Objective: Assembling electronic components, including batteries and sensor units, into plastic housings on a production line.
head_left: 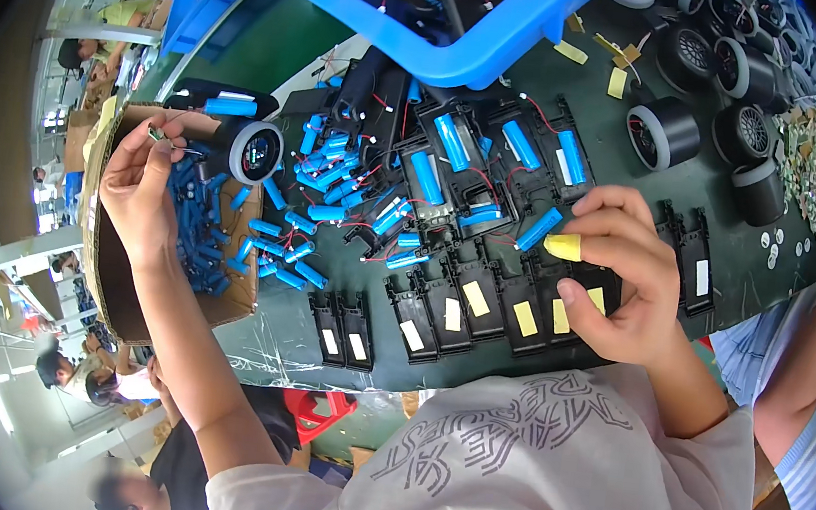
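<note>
My left hand is raised over the cardboard box at the left, thumb and fingertips pinching a small green circuit board with thin wires. Close by stands a black round unit with a grey rim. My right hand hovers above the black plastic housings, fingers curved and apart. A yellow wrap or piece of tape covers one of its fingertips. Just left of that fingertip lies a blue cylindrical battery. Several housings carry white or yellow pads, and others hold blue batteries with red wires.
The cardboard box contains many blue batteries; more lie loose beside it. A blue plastic bin overhangs the back of the green table. Black wheel-like units and a pile of small boards are at right, near another person's arm.
</note>
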A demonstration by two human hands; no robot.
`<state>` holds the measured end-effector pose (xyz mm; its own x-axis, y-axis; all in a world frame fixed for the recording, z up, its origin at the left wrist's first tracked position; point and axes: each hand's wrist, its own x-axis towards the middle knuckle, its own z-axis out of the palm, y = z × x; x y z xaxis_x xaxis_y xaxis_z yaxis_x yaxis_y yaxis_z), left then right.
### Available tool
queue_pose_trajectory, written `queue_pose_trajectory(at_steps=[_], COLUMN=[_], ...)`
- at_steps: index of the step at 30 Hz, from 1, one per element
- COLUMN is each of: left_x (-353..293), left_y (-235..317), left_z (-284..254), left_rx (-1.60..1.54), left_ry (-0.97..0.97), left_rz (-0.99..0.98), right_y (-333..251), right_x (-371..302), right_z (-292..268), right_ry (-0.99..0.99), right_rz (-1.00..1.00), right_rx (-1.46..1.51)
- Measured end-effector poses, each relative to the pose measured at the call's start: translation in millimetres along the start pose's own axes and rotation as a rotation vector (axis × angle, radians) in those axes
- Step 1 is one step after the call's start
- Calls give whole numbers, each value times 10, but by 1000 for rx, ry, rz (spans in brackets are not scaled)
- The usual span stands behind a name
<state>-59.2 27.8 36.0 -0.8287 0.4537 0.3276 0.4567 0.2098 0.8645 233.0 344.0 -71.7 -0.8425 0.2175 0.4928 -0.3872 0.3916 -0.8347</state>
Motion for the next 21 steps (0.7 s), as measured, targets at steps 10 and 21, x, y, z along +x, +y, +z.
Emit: queue_pose_trajectory(at_steps=[10, 21], left_x=[419, 1599], left_y=[-93, -1115], left_z=[227, 7], left_rx=[-2, 686], left_ry=[178, 402], left_rz=[-16, -83], right_y=[19, 61], right_x=[-81, -153], right_z=[-202, -745], right_ry=[28, 224], right_rz=[-28, 70], right_rx=[4, -452])
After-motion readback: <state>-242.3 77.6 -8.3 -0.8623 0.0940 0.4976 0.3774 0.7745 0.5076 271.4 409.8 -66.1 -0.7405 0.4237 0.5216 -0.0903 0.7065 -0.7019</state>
